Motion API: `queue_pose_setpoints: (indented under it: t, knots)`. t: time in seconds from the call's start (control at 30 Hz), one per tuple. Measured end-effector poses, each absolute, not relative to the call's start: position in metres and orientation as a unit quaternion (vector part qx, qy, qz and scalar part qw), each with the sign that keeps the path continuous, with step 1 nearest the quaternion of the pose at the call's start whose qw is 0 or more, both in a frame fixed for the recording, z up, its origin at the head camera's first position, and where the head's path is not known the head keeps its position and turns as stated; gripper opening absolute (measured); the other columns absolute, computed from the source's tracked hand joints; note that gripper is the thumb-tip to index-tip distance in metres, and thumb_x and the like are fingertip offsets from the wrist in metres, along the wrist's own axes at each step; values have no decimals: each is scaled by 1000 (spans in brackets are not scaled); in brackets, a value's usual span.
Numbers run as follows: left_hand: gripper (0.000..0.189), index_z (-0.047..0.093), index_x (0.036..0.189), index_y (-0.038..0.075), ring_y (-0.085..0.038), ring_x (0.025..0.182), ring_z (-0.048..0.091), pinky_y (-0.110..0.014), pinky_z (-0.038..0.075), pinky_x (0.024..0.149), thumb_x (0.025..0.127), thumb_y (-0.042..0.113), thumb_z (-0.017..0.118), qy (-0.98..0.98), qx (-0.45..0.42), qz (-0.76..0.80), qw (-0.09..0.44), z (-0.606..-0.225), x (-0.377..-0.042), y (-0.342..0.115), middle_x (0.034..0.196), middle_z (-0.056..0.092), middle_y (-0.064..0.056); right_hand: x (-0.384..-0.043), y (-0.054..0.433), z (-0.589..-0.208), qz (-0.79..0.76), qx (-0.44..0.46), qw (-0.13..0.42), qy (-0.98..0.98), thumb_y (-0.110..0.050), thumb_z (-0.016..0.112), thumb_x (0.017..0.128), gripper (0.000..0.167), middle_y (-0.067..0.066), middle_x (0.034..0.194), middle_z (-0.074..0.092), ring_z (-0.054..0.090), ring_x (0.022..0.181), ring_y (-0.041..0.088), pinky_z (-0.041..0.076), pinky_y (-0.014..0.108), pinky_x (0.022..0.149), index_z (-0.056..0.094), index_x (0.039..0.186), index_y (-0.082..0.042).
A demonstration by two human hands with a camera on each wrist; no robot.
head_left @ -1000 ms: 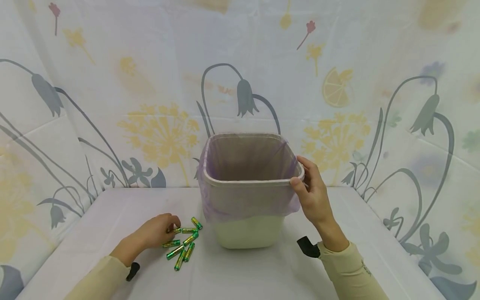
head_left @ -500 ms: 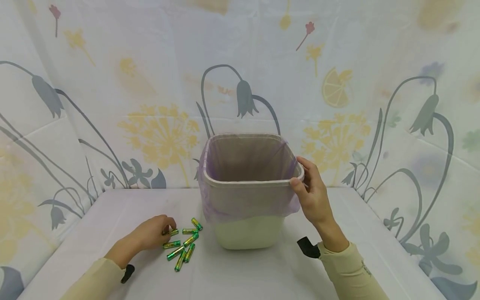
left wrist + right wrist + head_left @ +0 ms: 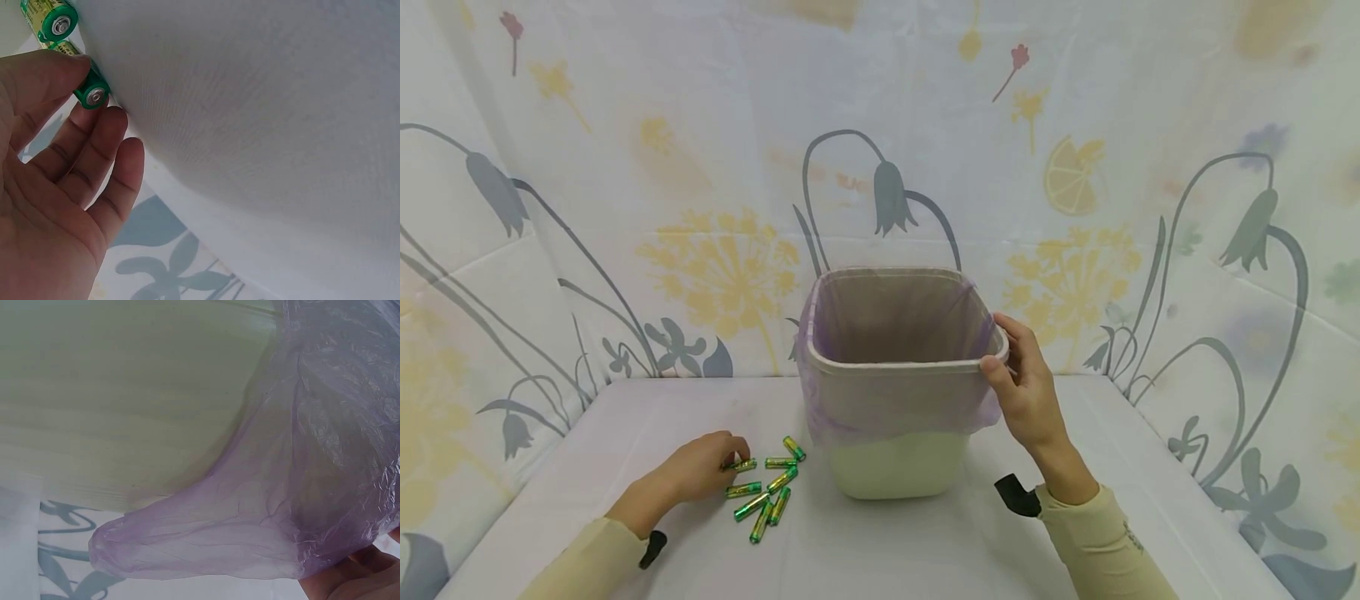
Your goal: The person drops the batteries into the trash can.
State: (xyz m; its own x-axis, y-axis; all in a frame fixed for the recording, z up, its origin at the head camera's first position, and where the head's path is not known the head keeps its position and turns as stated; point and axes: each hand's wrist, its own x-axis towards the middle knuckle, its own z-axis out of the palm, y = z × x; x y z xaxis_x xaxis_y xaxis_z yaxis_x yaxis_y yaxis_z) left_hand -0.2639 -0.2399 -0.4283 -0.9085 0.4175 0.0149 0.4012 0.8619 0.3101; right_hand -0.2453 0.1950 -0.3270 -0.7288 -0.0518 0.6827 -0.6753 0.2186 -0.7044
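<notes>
My left hand is at the left of the table and pinches a green and gold battery between thumb and fingers. In the left wrist view, the metal end of that battery faces the camera, and another battery lies just beyond it. Several more loose batteries lie scattered on the cloth right of this hand. A pale trash bin stands upright in the middle, its rim draped with a thin purple bag. With thumb and fingers, my right hand grips the bin's right front rim corner.
White cloth covers the table. Behind and at both sides hangs a flower-printed curtain. Black straps show at both wrists, over light sleeves.
My left hand has drawn slightly left with the battery in its fingers, away from the other batteries. The right hand and the bin stay in place.
</notes>
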Motion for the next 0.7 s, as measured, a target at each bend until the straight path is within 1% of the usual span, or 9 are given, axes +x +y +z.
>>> queue_pose_setpoints:
  t: [0.17, 0.4, 0.57, 0.7]
  knots:
    - [19, 67, 95, 11, -14, 73, 48, -37, 45, 68, 80, 0, 66, 964, 212, 160, 20, -427, -265, -239, 80, 53, 3, -245, 196, -328, 575, 249, 272, -731, -17, 56, 94, 52, 18, 128, 53, 54, 105, 29, 46, 19, 82, 41, 143, -12]
    - [21, 67, 96, 12, -12, 73, 50, -36, 46, 68, 80, -2, 64, 961, 224, 165, -8, -419, -270, -237, 80, 54, 4, -244, 197, -329, 580, 246, 272, -727, -14, 57, 93, 52, 19, 126, 54, 54, 104, 27, 46, 20, 82, 41, 142, -10]
    - [21, 67, 97, 11, -12, 74, 53, -34, 46, 66, 81, -2, 64, 953, 252, 163, -35, -403, -272, -236, 81, 55, 5, -245, 196, -330, 582, 251, 270, -725, -12, 57, 93, 52, 20, 128, 53, 54, 105, 27, 47, 20, 82, 41, 142, -9]
    - [20, 67, 97, 11, -12, 74, 54, -33, 46, 64, 82, -1, 63, 947, 275, 154, -60, -382, -273, -235, 82, 56, 5, -246, 196, -329, 582, 254, 270, -724, -12, 57, 93, 52, 20, 127, 54, 54, 104, 29, 47, 20, 82, 41, 142, -11]
